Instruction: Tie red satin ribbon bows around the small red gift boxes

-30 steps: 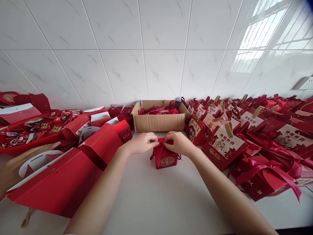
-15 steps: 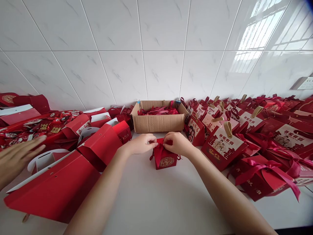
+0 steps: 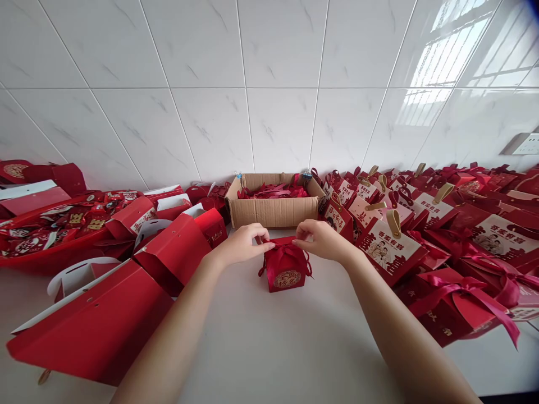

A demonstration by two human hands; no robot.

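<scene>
A small red gift box (image 3: 288, 278) with a round gold emblem stands upright on the white table. Dark red ribbon (image 3: 283, 259) is tied across its top, its tails hanging down the front. At the top left of the box, my left hand (image 3: 246, 244) pinches one side of the ribbon bow. My right hand (image 3: 316, 241) pinches the other side at the top right. Both hands sit just above the box, with the knot between them. The ends held within the fingertips are partly hidden.
Behind the box stands a cardboard carton (image 3: 273, 212) of red ribbons. To the left are open red boxes (image 3: 92, 320) and a red tray of wrapped sweets (image 3: 63, 224). Many finished-looking red gift boxes (image 3: 385, 247) crowd the right side. A tiled wall rises behind.
My hands have moved slightly apart, drawing the ribbon loops outward, and the tails now hang spread over the box front. Another person's hand at the left has gone out of view.
</scene>
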